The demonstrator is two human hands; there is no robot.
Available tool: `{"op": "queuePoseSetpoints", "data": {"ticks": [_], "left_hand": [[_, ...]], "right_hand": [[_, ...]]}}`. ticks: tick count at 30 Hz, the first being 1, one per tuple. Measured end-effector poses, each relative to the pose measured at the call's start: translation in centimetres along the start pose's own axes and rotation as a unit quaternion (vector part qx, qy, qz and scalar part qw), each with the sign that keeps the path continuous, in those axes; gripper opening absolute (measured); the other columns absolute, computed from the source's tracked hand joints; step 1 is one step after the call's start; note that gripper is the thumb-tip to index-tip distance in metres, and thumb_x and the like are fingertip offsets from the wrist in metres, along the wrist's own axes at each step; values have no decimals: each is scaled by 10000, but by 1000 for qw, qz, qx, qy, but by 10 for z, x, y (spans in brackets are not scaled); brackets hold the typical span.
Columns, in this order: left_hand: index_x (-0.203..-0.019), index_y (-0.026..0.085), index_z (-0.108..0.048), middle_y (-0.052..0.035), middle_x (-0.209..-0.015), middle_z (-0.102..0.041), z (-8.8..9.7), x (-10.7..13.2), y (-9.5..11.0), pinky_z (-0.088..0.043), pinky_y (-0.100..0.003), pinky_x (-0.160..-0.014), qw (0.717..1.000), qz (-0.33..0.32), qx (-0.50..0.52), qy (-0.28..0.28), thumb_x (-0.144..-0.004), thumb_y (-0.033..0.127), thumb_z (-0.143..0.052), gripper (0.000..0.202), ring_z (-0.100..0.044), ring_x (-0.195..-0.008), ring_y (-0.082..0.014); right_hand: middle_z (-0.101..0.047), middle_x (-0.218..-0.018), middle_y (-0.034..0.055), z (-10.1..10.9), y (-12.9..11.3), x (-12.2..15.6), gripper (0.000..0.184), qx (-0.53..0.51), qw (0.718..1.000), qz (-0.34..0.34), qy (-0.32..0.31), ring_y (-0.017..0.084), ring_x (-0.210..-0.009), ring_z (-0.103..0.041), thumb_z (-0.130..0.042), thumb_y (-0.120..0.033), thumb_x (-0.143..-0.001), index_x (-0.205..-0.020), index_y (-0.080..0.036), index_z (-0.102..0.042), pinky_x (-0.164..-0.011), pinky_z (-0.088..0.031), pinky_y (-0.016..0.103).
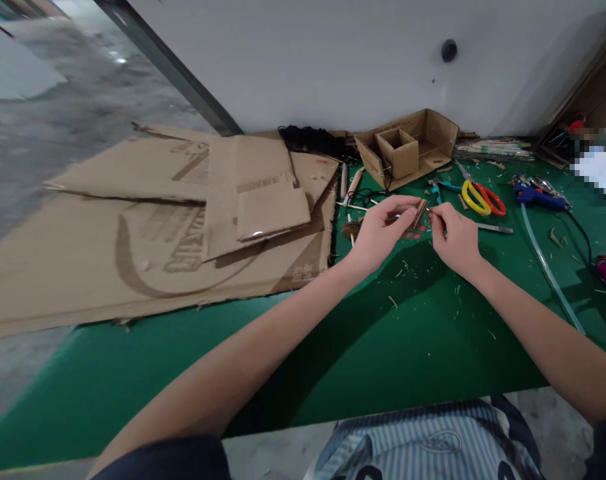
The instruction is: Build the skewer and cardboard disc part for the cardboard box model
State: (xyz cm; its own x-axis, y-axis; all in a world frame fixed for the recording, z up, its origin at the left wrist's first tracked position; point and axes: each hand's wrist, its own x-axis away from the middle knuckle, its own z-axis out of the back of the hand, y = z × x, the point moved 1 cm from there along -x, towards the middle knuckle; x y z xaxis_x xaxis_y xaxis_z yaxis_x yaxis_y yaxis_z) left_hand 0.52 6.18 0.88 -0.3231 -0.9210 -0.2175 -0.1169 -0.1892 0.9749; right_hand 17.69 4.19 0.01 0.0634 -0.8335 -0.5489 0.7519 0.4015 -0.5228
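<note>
My left hand (383, 230) is closed around a small piece of layered brown cardboard (421, 212), held above the green table between thumb and fingers. Close beside it, my right hand (455, 237) pinches a thin, stick-like piece (429, 211) whose tip meets the cardboard's edge; most of it is hidden by the fingers. Behind my left hand lie a round cardboard disc (350, 229) with a pale stick through it and a tangle of black cord (365, 198). A flat metal tool (495, 229) shows just past my right hand.
Large cardboard sheets (147, 247) cover the table's left side. A folded cardboard box (435, 143) stands by the wall. Rightward lie yellow-and-red-handled scissors (477, 198), teal-handled pliers (437, 190), and a blue glue gun (540, 195) with a clear glue stick (553, 267). Shavings litter the green table (383, 347).
</note>
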Motion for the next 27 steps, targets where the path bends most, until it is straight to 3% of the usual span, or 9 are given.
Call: {"op": "queuePoseSetpoints", "data": {"ticks": [6,14,17,21,27], "left_hand": [[-1177,239,-721,-53,-1104,-802,9,-1,-4,-690,-313,-671,999,6,44,-30,-927,491,-762,357,-798,-831,-177],[-1089,201,-730,-33,-893,-775,15,-4,7,-625,-257,-592,999,-23,-11,-36,-915,462,-774,316,-761,-725,-147],[-1100,196,-711,-39,-938,-787,12,-4,6,-635,-246,-599,999,3,-8,-41,-928,440,-761,303,-770,-729,-143],[-1173,209,-674,-56,-1027,-804,10,-5,3,-697,-306,-731,998,31,-12,-45,-971,350,-716,250,-805,-863,-179],[-1165,210,-696,-76,-1111,-812,8,-3,5,-718,-363,-829,999,28,-8,-31,-974,318,-716,219,-805,-1037,-226]], "right_hand": [[-635,-762,44,10,-11,-3,214,-6,999,39,6,169,-680,-549,-408,-321,-1018,-866,-239,-535,-647,-331,318],[-490,-674,-15,23,-15,-18,195,-183,973,-48,-129,139,-612,-422,-513,-315,-961,-786,-247,-460,-606,-314,303],[-515,-668,-12,20,-8,-17,186,-116,987,-38,-105,141,-608,-426,-513,-310,-964,-795,-242,-474,-614,-292,309],[-640,-749,34,16,-2,-13,215,20,999,26,-42,172,-692,-531,-465,-327,-1007,-830,-231,-539,-636,-280,323],[-705,-827,69,16,-2,-9,345,79,994,71,-2,196,-772,-601,-382,-373,-1076,-878,-222,-620,-654,-302,328]]}}
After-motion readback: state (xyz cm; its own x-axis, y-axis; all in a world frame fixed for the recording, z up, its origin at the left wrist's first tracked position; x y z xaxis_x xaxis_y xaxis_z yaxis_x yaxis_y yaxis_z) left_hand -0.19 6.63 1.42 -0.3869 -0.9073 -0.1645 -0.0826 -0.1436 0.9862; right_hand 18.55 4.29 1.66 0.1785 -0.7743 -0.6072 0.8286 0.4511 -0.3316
